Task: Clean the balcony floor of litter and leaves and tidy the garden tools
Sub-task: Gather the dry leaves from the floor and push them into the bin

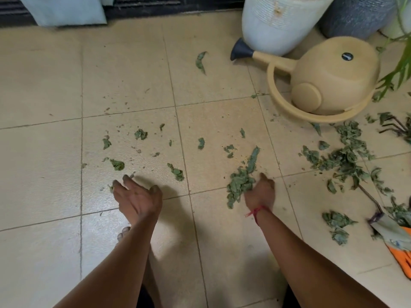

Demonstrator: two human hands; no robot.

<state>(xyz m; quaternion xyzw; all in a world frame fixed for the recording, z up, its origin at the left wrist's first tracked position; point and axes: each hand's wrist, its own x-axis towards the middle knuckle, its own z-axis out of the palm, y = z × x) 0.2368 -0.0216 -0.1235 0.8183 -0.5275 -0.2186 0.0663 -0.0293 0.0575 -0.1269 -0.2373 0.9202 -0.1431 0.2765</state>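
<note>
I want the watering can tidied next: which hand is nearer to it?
Right. The right hand lies below-left of the watering can, by a leaf pile; the left hand is farther left.

The floor (44,74) is laid with large square beige tiles, matt and faintly speckled, divided by thin dark grout lines that run slightly askew across the view. Soft, even daylight falls on it, with a pale sheen on the near left tiles. Along the far edge runs a dark slatted strip (155,5), low against the tiles. A pale blue sack (64,12) leans against it at far left. At far right stands a white ribbed pot (278,23), a grey pot (355,16) just beside it, and green fronds (400,70) hang in from the right edge.
</note>
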